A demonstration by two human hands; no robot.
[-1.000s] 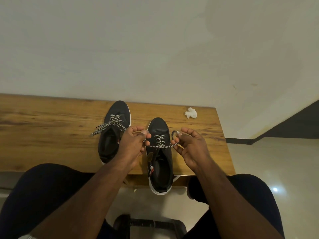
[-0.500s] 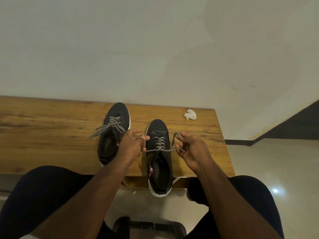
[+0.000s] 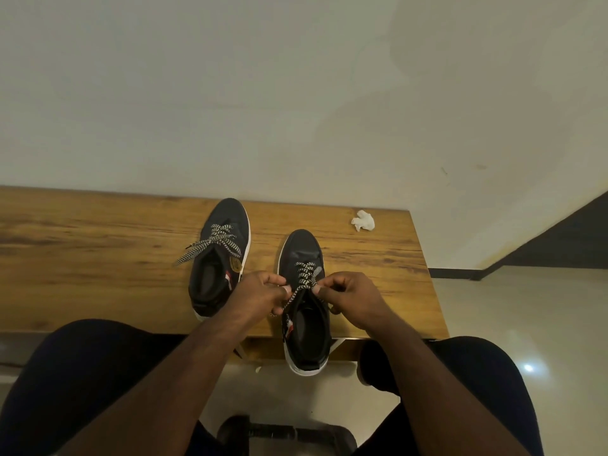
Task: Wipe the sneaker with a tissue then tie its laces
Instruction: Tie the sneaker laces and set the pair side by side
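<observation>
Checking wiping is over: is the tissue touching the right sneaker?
Apart. The head view shows bare table between the tissue and the right sneaker.

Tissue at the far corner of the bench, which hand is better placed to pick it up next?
Right. The tissue lies on the right side of the bench, beyond the right hand. The left hand would have to cross over the sneaker. Both hands pinch laces now.

Grained wood table (image 3: 98,258); matt dark sneaker (image 3: 301,248); woven laces (image 3: 304,274); crumpled paper tissue (image 3: 363,220).
</observation>
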